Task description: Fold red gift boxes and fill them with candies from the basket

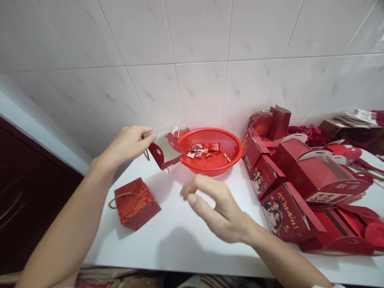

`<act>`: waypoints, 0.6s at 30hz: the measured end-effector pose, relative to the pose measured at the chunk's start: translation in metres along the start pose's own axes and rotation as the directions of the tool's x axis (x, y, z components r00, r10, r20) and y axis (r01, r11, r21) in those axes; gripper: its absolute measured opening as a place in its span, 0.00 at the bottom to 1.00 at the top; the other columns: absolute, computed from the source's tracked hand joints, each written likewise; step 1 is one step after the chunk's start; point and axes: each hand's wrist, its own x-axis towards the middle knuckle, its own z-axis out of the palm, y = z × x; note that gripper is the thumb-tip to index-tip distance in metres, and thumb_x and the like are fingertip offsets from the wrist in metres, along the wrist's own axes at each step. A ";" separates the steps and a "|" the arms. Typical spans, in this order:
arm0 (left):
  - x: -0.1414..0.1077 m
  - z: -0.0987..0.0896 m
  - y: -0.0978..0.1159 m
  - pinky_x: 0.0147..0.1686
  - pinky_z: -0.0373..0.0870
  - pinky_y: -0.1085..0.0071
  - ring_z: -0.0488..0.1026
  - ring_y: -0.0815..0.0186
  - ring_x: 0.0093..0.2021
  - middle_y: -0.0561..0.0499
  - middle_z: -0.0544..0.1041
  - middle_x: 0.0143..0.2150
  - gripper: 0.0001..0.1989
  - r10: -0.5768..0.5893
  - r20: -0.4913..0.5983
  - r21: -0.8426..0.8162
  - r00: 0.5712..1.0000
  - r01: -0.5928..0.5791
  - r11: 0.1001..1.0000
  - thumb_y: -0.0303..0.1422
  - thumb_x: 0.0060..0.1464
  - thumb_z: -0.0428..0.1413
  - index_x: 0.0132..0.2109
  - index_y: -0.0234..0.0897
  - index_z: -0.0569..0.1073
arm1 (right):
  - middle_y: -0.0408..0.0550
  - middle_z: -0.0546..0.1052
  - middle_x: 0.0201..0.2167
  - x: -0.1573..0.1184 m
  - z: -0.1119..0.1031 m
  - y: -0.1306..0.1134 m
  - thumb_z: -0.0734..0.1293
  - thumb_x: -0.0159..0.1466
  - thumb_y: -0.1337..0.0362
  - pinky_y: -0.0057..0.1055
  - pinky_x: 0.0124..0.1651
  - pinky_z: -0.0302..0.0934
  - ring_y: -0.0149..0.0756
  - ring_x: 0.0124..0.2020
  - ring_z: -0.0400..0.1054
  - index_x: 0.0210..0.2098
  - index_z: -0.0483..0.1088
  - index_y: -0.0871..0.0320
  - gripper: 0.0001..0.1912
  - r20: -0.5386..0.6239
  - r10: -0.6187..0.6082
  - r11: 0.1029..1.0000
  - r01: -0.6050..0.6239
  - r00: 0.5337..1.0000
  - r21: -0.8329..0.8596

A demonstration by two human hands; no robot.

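Observation:
My left hand [127, 145] is at the left rear of the white table, its thumb and fingers pinched at an opened red gift box [163, 157] with raised flaps and a cord loop. That box is tilted, and part of the grip is hidden. Closer to me, a closed red patterned box [136, 204] with a cord handle rests on the table. My right hand [214, 208] hovers in front of the red plastic basket [207, 170], fingers loosely bent and apart, with nothing visible in them. Several wrapped candies [204, 150] and peanuts [227, 157] lie in the basket.
Along the right stand several open red boxes [279, 212] with printed figures. Behind them is a cardboard box [345, 130] beside red material [309, 135]. A tiled wall [201, 92] closes off the back; the table's front edge [180, 270] is near me.

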 end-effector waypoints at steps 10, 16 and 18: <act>-0.033 0.067 0.053 0.29 0.60 0.73 0.64 0.68 0.28 0.53 0.71 0.29 0.17 0.523 0.279 -0.459 0.805 -0.367 0.809 0.39 0.65 0.45 0.35 0.36 0.72 | 0.55 0.67 0.63 -0.030 -0.021 0.040 0.65 0.68 0.62 0.52 0.63 0.60 0.49 0.65 0.61 0.48 0.77 0.50 0.12 -0.125 0.079 0.892 -0.126 0.989 -0.433; -0.031 0.110 0.057 0.29 0.57 0.73 0.60 0.69 0.27 0.56 0.62 0.26 0.15 0.564 0.262 -0.530 0.783 -0.372 0.762 0.36 0.65 0.45 0.29 0.38 0.60 | 0.62 0.67 0.63 -0.052 -0.021 0.063 0.64 0.67 0.62 0.54 0.62 0.61 0.54 0.66 0.60 0.45 0.75 0.56 0.11 -0.116 0.313 0.818 -0.330 0.943 -0.471; -0.029 0.119 0.055 0.27 0.56 0.73 0.57 0.70 0.26 0.57 0.59 0.26 0.15 0.540 0.271 -0.524 0.797 -0.349 0.777 0.36 0.65 0.45 0.28 0.38 0.58 | 0.62 0.70 0.60 -0.057 -0.024 0.067 0.64 0.66 0.64 0.51 0.60 0.63 0.53 0.64 0.63 0.43 0.73 0.57 0.09 -0.117 0.344 0.814 -0.358 0.932 -0.458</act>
